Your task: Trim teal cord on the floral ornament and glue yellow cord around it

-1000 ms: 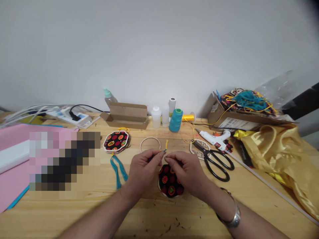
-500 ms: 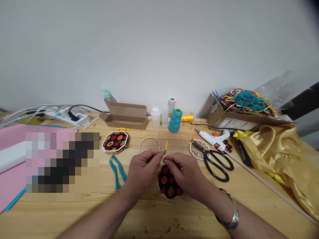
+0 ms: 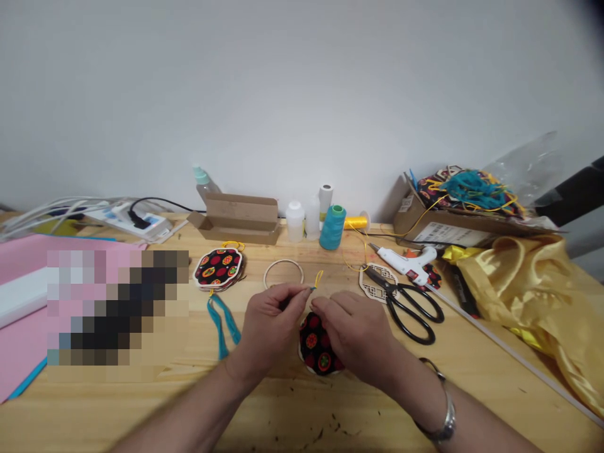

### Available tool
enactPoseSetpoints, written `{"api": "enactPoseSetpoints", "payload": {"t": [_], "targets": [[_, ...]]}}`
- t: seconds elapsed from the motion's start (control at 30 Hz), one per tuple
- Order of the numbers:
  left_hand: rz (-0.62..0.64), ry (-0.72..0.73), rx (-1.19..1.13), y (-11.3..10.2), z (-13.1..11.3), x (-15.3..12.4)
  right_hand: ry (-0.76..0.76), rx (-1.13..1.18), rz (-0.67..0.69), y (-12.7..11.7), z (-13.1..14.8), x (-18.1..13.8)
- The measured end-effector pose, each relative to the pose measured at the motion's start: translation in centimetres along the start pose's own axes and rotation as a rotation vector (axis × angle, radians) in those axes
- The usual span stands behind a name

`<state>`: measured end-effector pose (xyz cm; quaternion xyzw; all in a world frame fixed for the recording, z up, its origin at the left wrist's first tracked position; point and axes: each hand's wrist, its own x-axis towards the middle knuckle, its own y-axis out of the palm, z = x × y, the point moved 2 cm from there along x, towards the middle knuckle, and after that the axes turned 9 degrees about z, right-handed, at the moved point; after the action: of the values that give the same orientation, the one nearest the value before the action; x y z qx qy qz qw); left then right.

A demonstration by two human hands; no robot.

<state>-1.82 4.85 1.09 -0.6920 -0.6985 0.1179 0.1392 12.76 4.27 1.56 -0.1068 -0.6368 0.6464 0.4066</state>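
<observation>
My left hand (image 3: 276, 321) pinches a small yellow cord loop (image 3: 319, 277), which sticks up past the fingertips with a bit of teal at its base. Close beside it, my right hand (image 3: 358, 333) is closed with thumb and fingers pressed together; whatever they grip is too small to make out. Beneath the hands lies a black panel with red flower patterns (image 3: 311, 353) and a pale scalloped edge, partly covered by the right hand. A wooden ring (image 3: 283, 261) rests just beyond the left hand. To the left is a similar patterned ornament (image 3: 218, 267) with a teal tassel (image 3: 218, 327).
Black-handled scissors (image 3: 409, 328) overlap a wooden lattice piece (image 3: 366, 289), near a white glue gun (image 3: 401, 264). Behind stand a teal thread cone (image 3: 333, 229), a yellow spool (image 3: 355, 222) and an open cardboard box (image 3: 240, 226). Gold satin (image 3: 523, 283) covers the right side.
My right hand has curled its fingers in more and turned slightly beside the cord. The yellow loop now leans right and looks more open. My left hand stays nearly still.
</observation>
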Motion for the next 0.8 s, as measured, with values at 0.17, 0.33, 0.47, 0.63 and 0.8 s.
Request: {"api": "enactPoseSetpoints", "payload": {"t": [0.17,0.33,0.47,0.63,0.8], "targets": [[0.120,0.112,0.069,0.4,0.4,-0.3,-0.140,-0.195,0.005,-1.3,0.3,0.3],[0.355,0.227,0.120,1.1,0.5,-0.6,-0.162,-0.098,0.035,-1.8,-0.5,0.6],[0.440,0.195,0.005,1.1,0.1,-0.6,0.065,0.277,0.039,-1.8,-1.9,0.9],[0.369,0.038,-0.177,0.7,-0.2,-0.3,0.302,0.680,0.060,-0.9,-3.4,1.4],[0.182,-0.036,-0.236,0.0,-0.3,0.0,0.336,0.735,0.102,-0.3,-3.3,1.5]]}}
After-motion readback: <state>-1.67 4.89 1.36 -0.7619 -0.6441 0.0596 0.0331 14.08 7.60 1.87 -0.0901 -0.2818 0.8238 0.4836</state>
